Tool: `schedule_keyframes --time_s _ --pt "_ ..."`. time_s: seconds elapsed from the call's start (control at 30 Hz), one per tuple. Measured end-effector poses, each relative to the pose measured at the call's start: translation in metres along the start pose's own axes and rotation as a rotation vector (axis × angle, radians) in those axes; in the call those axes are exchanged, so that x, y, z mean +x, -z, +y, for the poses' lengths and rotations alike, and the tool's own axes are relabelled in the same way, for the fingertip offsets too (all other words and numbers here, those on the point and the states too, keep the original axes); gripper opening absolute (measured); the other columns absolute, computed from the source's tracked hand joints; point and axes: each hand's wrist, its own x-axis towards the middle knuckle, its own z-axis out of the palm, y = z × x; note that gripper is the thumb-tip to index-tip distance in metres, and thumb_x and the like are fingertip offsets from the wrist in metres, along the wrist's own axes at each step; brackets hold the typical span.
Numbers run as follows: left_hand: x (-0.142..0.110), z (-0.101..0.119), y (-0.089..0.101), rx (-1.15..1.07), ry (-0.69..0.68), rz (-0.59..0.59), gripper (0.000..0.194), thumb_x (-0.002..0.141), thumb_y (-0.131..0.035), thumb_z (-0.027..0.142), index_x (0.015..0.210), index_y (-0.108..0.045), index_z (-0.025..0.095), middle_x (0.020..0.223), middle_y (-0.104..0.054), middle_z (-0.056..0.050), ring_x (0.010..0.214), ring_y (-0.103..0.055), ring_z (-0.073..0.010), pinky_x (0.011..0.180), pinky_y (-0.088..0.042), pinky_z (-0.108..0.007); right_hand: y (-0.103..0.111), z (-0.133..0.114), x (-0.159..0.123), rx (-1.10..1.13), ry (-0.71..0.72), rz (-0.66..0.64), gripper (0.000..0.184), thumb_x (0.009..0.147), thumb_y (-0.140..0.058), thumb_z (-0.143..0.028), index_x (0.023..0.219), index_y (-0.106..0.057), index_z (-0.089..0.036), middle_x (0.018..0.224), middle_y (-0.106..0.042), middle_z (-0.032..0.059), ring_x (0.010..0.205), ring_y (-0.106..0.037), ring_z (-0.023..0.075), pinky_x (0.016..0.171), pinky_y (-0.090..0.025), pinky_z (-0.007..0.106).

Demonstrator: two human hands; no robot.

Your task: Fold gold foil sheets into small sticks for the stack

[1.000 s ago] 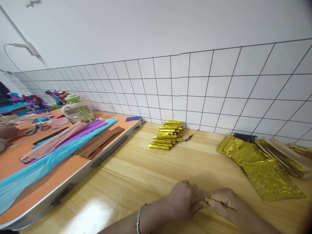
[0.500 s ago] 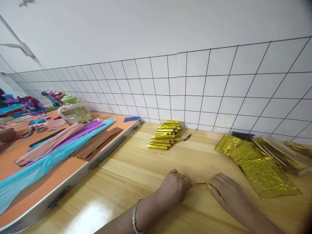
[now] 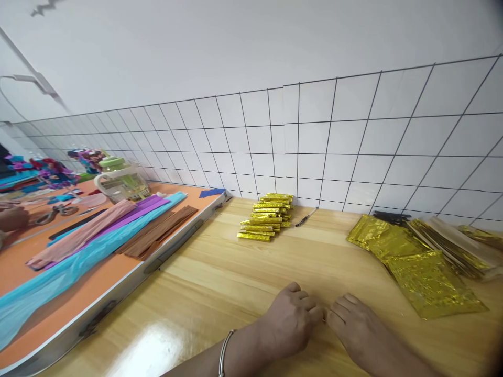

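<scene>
My left hand [image 3: 293, 318], with a metal bangle [image 3: 225, 350] at the wrist, is closed near the front of the wooden table [image 3: 204, 298]. Close to its right, my right hand [image 3: 352, 322] is closed too, knuckles up. Both grip a thin folded strip of gold foil paper, of which only a tiny bit shows between the fingertips; the rest is hidden under the hands. Beyond them lies a stack of folded gold foil strips [image 3: 266, 217]. Flat gold foil sheets [image 3: 436, 283] lie to the right of my right hand.
A pen [image 3: 306, 217] lies near the gridded wall [image 3: 259, 136]. At left, an orange-topped table [image 3: 118, 283] bears blue crepe paper [image 3: 106, 246], brown strips [image 3: 157, 230], scissors [image 3: 57, 212] and a lidded jug [image 3: 121, 180]. Another person's hand [image 3: 11, 217] is at the far left edge.
My hands have come closer together and slightly nearer to me, so the stretch of gold strip between them is now almost hidden. The other person's hand at far left shows more.
</scene>
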Motion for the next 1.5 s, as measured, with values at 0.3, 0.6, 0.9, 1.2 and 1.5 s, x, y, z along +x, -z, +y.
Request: schedule_keyframes --time_s 0.3,0.6,0.9,1.2,1.5 --pt "0.0 -0.007 0.014 -0.073 -0.233 -0.072 0.003 0.078 -0.051 0.018 0.076 -0.049 0.019 0.07 -0.058 0.001 0.067 -0.051 -0.0125 0.07 -0.033 -0.028 0.023 -0.003 0.003 0.205 -0.116 -0.398 0.019 0.08 -0.045 -0.008 0.066 -0.051 -0.02 0.065 -0.06 -0.0021 0.06 -0.052 0.0144 0.054 -0.028 0.026" --pt "-0.003 -0.033 0.031 -0.247 -0.004 -0.046 0.015 0.089 -0.043 0.024 0.081 -0.055 0.019 0.076 -0.064 -0.001 0.073 -0.058 -0.0132 0.07 -0.035 -0.024 0.023 0.019 -0.003 0.227 -0.236 -0.345 0.028 0.094 -0.034 -0.029 0.072 -0.051 -0.021 0.067 -0.058 0.0002 0.06 -0.052 0.0148 0.057 -0.033 0.027" --pt "-0.005 -0.046 0.023 -0.273 0.109 -0.072 0.014 0.087 -0.042 0.018 0.085 -0.055 0.017 0.077 -0.062 -0.002 0.07 -0.056 -0.0124 0.066 -0.038 -0.021 0.012 0.028 -0.004 0.388 -0.371 -0.241 0.029 0.093 -0.032 -0.032 0.08 -0.057 -0.023 0.068 -0.063 0.001 0.061 -0.057 0.0153 0.057 -0.04 0.026" --pt "-0.005 -0.053 0.009 -0.557 0.396 0.057 0.018 0.088 -0.045 0.025 0.085 -0.06 0.015 0.076 -0.062 -0.001 0.068 -0.054 -0.0107 0.06 -0.038 -0.018 0.01 0.03 -0.004 0.444 -0.466 -0.201 0.028 0.091 -0.035 -0.034 0.091 -0.061 -0.024 0.079 -0.068 0.0033 0.069 -0.061 0.0181 0.059 -0.045 0.026" --pt "-0.006 -0.064 0.002 -0.807 0.545 0.189 0.03 0.079 -0.058 0.041 0.071 -0.058 0.012 0.06 -0.051 0.003 0.058 -0.043 -0.0084 0.053 -0.032 -0.018 0.011 0.034 -0.004 0.444 -0.543 -0.288 0.029 0.092 -0.032 -0.038 0.079 -0.054 -0.023 0.07 -0.062 -0.0003 0.065 -0.057 0.016 0.057 -0.039 0.025"
